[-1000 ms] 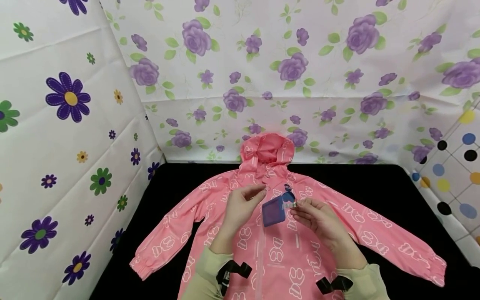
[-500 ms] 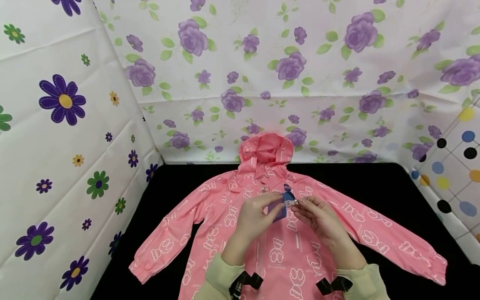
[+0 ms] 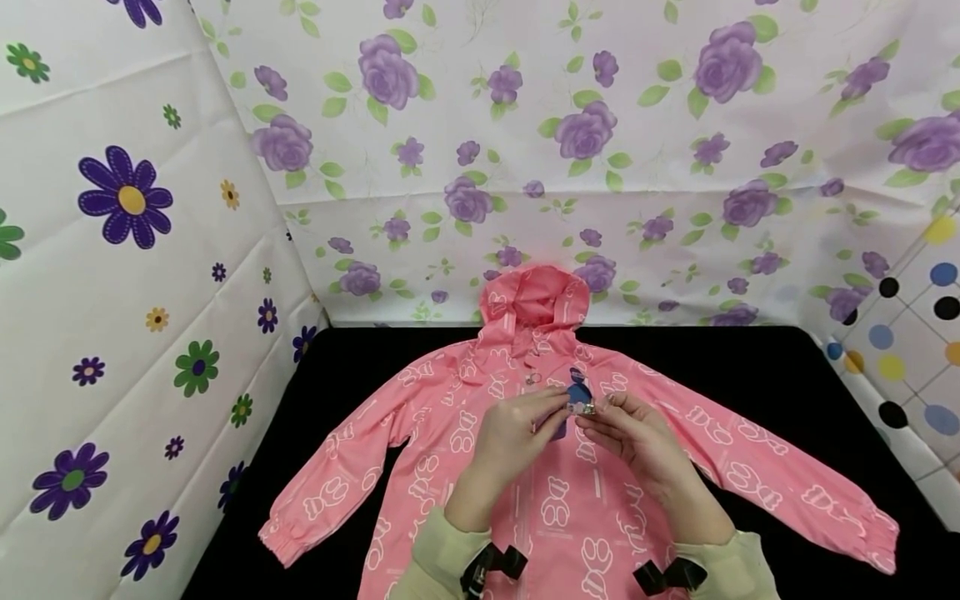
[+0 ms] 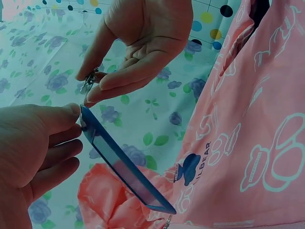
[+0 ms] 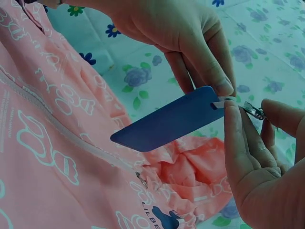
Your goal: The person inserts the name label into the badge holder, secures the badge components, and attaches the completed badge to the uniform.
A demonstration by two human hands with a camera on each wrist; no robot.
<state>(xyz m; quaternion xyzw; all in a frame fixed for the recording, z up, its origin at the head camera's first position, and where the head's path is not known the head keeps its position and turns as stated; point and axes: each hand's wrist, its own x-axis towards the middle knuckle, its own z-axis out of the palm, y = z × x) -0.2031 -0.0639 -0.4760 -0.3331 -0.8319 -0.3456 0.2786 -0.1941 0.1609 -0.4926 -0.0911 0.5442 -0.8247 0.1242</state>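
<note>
A blue badge holder (image 5: pixel 176 119) with a clear window hangs tilted above a pink hooded jacket (image 3: pixel 555 517). At its slotted end, my left hand (image 3: pixel 506 433) pinches the holder between thumb and fingers. My right hand (image 3: pixel 637 437) holds the small metal clip (image 5: pixel 255 110), which joins the holder by a short strap (image 5: pixel 219 103). Both hands are close together over the jacket's chest. In the head view the left fingers hide most of the holder. A dark blue bear print (image 4: pixel 191 169) marks the jacket beneath.
The jacket lies front up on a black tabletop (image 3: pixel 750 358), sleeves spread to both sides and hood toward the back. A zipper (image 5: pixel 62 129) runs down its front. Flowered sheets (image 3: pixel 420 233) wall the back and left; a dotted sheet (image 3: pixel 911 358) stands at the right.
My left hand has moved right from beside the badge holder and taken hold of it. The right hand keeps the clip in nearly the same place.
</note>
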